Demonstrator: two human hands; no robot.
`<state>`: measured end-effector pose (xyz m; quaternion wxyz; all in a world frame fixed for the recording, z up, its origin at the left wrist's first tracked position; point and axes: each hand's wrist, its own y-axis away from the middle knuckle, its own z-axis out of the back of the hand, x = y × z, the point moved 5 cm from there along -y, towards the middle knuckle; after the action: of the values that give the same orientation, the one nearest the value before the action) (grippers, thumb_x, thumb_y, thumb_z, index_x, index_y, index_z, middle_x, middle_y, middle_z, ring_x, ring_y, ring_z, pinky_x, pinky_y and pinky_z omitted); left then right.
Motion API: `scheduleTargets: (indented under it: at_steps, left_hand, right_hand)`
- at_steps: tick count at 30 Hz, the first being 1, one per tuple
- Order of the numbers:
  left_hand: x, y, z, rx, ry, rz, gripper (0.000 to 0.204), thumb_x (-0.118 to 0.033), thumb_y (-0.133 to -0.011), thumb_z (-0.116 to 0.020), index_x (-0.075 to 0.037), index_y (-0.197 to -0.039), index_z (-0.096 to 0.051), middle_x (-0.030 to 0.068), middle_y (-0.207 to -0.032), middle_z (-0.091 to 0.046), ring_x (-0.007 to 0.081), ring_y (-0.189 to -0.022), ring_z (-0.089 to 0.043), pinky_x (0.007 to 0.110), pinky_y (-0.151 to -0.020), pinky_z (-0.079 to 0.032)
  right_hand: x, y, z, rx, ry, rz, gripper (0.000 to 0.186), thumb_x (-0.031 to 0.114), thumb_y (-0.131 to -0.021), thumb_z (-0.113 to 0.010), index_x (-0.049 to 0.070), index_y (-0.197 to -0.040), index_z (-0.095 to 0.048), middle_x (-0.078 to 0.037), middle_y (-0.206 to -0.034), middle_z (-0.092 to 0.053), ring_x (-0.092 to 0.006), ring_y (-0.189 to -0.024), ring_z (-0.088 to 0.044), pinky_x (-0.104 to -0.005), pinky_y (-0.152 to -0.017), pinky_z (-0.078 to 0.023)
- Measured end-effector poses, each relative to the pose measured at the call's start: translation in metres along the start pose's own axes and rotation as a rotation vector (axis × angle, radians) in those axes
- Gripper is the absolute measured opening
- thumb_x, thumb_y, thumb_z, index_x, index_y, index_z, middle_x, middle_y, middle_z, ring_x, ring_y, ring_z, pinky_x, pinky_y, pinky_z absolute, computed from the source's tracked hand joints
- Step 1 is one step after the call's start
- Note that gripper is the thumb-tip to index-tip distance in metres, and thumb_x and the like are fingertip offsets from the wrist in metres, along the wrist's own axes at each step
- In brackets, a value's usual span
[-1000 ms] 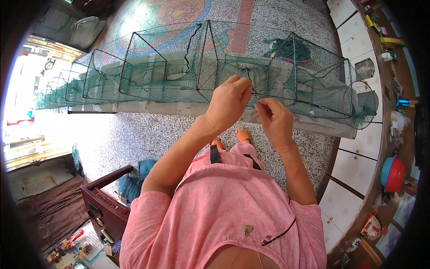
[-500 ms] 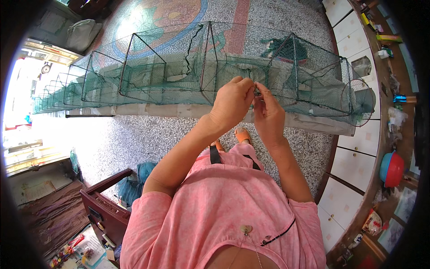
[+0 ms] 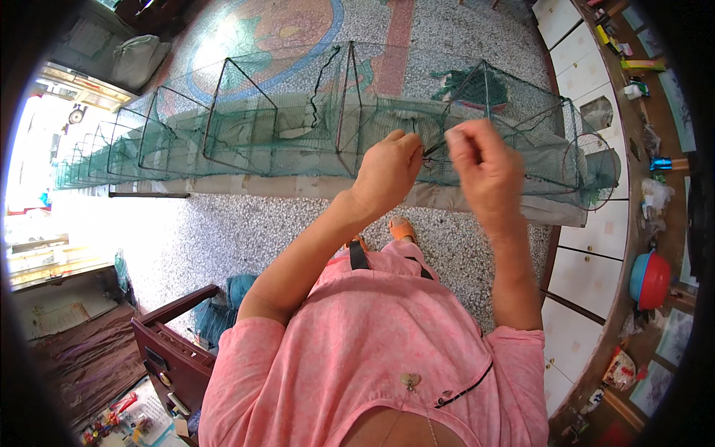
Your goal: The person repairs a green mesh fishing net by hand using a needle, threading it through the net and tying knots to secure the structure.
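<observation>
A long green net trap (image 3: pixel 246 138) on dark rectangular frames stretches across in front of me, over a pale grey board or cloth. My left hand (image 3: pixel 387 170) is closed at the middle of the trap, its fingertips pinching gathered netting; the exact grip is partly hidden. Beside it, to the right, my right hand (image 3: pixel 485 167) is raised over the net with curled fingers, smeared by motion. What those fingers hold, if anything, cannot be made out. A short dark strand or thin stick (image 3: pixel 435 149) shows between the two hands.
White cabinets (image 3: pixel 592 223) line the right side, below a cluttered counter with a red and blue basin (image 3: pixel 649 280). At lower left stands a dark red wooden chair (image 3: pixel 175 350) with blue-green netting (image 3: pixel 216 316) behind it. More dark green netting (image 3: pixel 477 88) lies on the speckled floor beyond the trap.
My right hand has moved away from the left one, to the right and slightly up, and its fingers have curled. My left hand has stayed at nearly the same spot.
</observation>
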<state>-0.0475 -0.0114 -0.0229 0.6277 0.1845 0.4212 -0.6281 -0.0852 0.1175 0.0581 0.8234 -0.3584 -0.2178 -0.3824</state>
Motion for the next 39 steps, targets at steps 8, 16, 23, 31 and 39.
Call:
scheduleTargets:
  at_steps: [8,16,23,31,39]
  left_hand:
    - [-0.003,0.003,0.002,0.063,-0.004,-0.012,0.014,-0.011,-0.076,-0.064,-0.010,-0.090,-0.065,0.0111,-0.076,-0.052,0.0329,-0.070,-0.056,0.040,-0.061,-0.046]
    - [-0.001,0.003,-0.003,-0.040,-0.021,-0.023,0.012,-0.007,-0.073,-0.067,-0.008,-0.085,-0.067,0.0086,-0.072,-0.050,0.0273,-0.064,-0.053,0.035,-0.057,-0.042]
    - [-0.001,0.006,-0.003,-0.043,-0.024,-0.053,0.013,-0.007,-0.074,-0.067,-0.007,-0.087,-0.067,0.0091,-0.074,-0.050,0.0276,-0.065,-0.054,0.034,-0.057,-0.043]
    - [0.000,0.009,-0.006,-0.025,-0.004,-0.061,0.015,-0.007,-0.076,-0.064,-0.011,-0.090,-0.068,0.0084,-0.080,-0.052,0.0298,-0.067,-0.057,0.038,-0.057,-0.046]
    - [-0.035,0.025,0.016,-0.012,0.393,0.006,0.021,-0.005,-0.077,-0.062,-0.010,-0.098,-0.061,0.0114,-0.103,-0.048,0.0243,-0.078,-0.051,0.031,-0.066,-0.045]
  right_hand:
    - [0.044,0.019,0.027,0.175,-0.152,0.531,0.015,0.001,-0.081,-0.052,0.007,-0.094,-0.050,-0.008,-0.087,-0.064,-0.0269,-0.088,-0.063,-0.0457,-0.091,-0.044]
    - [0.090,0.068,-0.016,0.322,-0.476,0.734,0.012,0.009,-0.071,-0.058,0.009,-0.081,-0.051,-0.002,-0.074,-0.050,-0.0189,-0.066,-0.055,-0.0334,-0.065,-0.049]
    - [0.123,0.071,-0.007,0.355,-0.684,0.821,0.015,0.008,-0.065,-0.061,0.009,-0.079,-0.054,0.001,-0.074,-0.049,-0.0121,-0.057,-0.048,-0.0249,-0.044,-0.037]
    - [0.140,0.052,-0.001,0.243,-0.587,0.832,0.017,0.007,-0.064,-0.061,0.008,-0.078,-0.053,0.001,-0.071,-0.048,-0.0123,-0.055,-0.048,-0.0250,-0.041,-0.039]
    - [0.117,-0.022,0.049,0.395,-0.297,0.895,0.014,0.011,-0.067,-0.067,0.008,-0.079,-0.060,-0.002,-0.067,-0.054,-0.0163,-0.057,-0.055,-0.0269,-0.047,-0.043]
